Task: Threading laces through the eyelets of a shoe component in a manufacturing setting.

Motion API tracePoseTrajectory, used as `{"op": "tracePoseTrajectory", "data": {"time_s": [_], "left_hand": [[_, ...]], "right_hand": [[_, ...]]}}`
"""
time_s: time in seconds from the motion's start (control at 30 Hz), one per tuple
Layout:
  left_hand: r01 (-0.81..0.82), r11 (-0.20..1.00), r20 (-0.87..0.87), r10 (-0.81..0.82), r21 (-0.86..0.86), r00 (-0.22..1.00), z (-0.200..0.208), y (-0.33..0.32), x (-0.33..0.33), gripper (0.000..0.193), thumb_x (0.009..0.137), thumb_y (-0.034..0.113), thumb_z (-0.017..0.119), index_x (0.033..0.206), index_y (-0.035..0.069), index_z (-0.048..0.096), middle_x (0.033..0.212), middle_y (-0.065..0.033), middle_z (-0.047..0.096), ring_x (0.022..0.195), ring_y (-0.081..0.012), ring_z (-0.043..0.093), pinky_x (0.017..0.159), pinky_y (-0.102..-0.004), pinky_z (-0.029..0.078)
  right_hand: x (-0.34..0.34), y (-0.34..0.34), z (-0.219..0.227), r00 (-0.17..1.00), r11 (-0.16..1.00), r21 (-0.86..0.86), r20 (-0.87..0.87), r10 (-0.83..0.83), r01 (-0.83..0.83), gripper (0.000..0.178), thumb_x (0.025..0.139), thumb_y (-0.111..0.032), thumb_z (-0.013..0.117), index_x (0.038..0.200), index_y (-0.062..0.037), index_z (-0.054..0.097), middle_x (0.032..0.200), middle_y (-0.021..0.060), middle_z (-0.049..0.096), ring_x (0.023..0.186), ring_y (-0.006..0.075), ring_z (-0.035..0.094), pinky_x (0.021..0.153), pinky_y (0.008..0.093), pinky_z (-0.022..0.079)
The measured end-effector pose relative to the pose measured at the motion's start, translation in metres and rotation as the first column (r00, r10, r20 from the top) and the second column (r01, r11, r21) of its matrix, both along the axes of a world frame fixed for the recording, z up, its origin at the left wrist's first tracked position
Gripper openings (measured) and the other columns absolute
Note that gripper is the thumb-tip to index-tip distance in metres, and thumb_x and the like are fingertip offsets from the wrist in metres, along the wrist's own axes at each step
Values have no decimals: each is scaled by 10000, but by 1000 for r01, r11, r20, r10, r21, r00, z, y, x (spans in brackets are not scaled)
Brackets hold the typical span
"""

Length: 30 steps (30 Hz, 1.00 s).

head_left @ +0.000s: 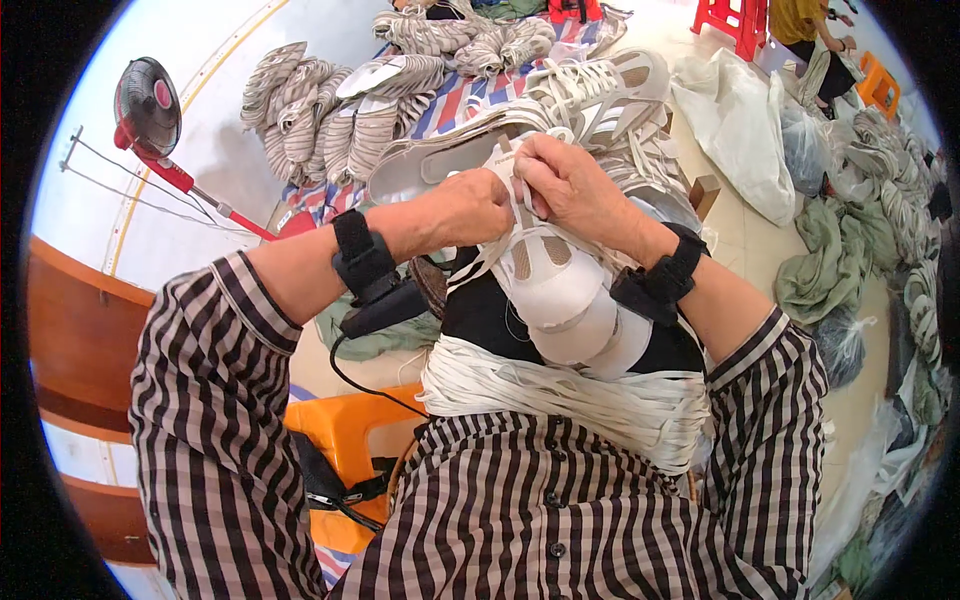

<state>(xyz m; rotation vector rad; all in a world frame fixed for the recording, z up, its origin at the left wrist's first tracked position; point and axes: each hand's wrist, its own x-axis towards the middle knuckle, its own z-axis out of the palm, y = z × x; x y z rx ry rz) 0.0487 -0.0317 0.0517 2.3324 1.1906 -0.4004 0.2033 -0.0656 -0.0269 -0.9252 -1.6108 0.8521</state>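
1. Head view, the grip: the left hand (465, 208) and right hand (573, 187) meet almost fingertip to fingertip. The right thumb and forefinger are pinched together on a white shoelace (517, 207). The left fingers are curled in at the lacing, but their tips are hidden, so I cannot tell whether they clamp anything.

2. The white sneaker (560, 285) lies directly under the grip and runs toward the body. Its long axis slants slightly, with the toe nearer the body and a little right of the grip, and the tongue end by the fingers. Both hands are about equally near its lacing, one on each side.

3. Below the grip, beyond the toe, a bundle of flat white laces (570, 400) lies across the lap.

4. Beyond the grip, an open grey-lined shoe (400, 172) lies to the left and a beige sneaker (640, 85) to the right. Farther left are stacked beige shoe uppers (295, 120), near a striped sheet (470, 103).
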Motion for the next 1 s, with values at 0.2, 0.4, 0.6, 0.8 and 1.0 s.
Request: {"op": "tracePoseTrajectory", "data": {"time_s": [0.2,0.4,0.6,0.8,1.0], "left_hand": [[-65,939,538,250,-339,805,-9,22,-15,210,911,160,470,860,50,642,822,-11,624,740,-81,546,687,-252,453],[38,969,651,135,-245,747,-13,11,-14,205,960,167,414,901,16,540,828,-41,622,623,-100,598,529,-218,461],[63,946,775,221,-318,591,-28,8,-19,102,924,57,442,964,-14,504,824,-90,626,730,-164,661,656,-257,530],[192,897,810,244,-397,533,-35,8,-24,38,850,-2,549,880,-21,564,823,-89,641,782,-148,649,721,-271,530],[41,900,796,361,-433,487,-33,5,-15,70,902,37,527,898,-26,557,767,-97,638,620,-171,660,516,-261,538]], "right_hand": [[-4,-4,5,996,994,-108,-86,-4,-5,206,938,-168,450,824,-4,496,622,31,526,519,94,489,476,263,387],[1,-2,7,994,992,-129,-104,-21,8,207,951,-170,445,821,-12,474,608,26,509,513,82,477,465,247,376],[-1,-5,8,996,995,-75,-58,-70,66,193,946,-155,438,813,-17,462,592,17,476,511,80,457,470,246,370],[-2,-12,9,997,988,-144,-54,-62,53,150,943,-137,458,848,-21,468,618,5,487,526,74,455,481,236,378],[-3,-16,14,988,974,-224,-146,-58,24,100,940,-119,463,876,-43,476,685,-4,511,568,51,443,497,217,373]]}}
